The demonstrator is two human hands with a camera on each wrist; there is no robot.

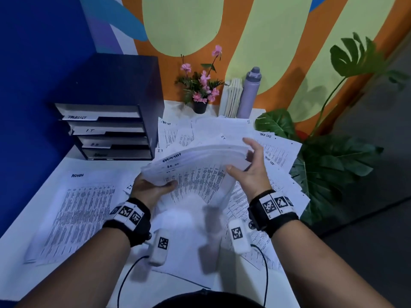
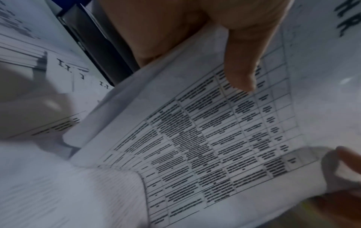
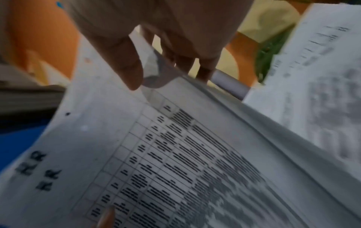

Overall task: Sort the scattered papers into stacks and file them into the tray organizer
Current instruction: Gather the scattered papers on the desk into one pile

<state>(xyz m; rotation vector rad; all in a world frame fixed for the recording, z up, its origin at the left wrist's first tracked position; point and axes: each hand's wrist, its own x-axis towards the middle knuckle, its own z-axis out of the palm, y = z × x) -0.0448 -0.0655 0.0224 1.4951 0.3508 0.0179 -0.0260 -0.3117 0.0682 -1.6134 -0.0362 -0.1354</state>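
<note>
I hold a thick stack of printed papers [image 1: 195,165] tilted above the table; its top sheets read ADMIN and HR. My left hand [image 1: 164,186] grips its near left edge, with the thumb [image 2: 242,74] pressed on the top sheet [image 2: 195,138]. My right hand [image 1: 242,158] holds the right edge, thumb [image 3: 126,69] in front and fingers [image 3: 195,61] curled behind the stack [image 3: 175,154]. The dark blue tray organizer [image 1: 111,121] stands at the back left, its trays labelled TASK LIST, IT, HR and ADMIN. An ADMIN sheet [image 1: 75,207] lies flat to the left.
Scattered sheets [image 1: 278,152] marked TASK LIST and IT cover the table's back and right. A potted pink flower [image 1: 200,92], upright books [image 1: 231,96] and a lilac bottle [image 1: 249,94] line the back wall. Large leafy plants [image 1: 329,165] crowd the right edge.
</note>
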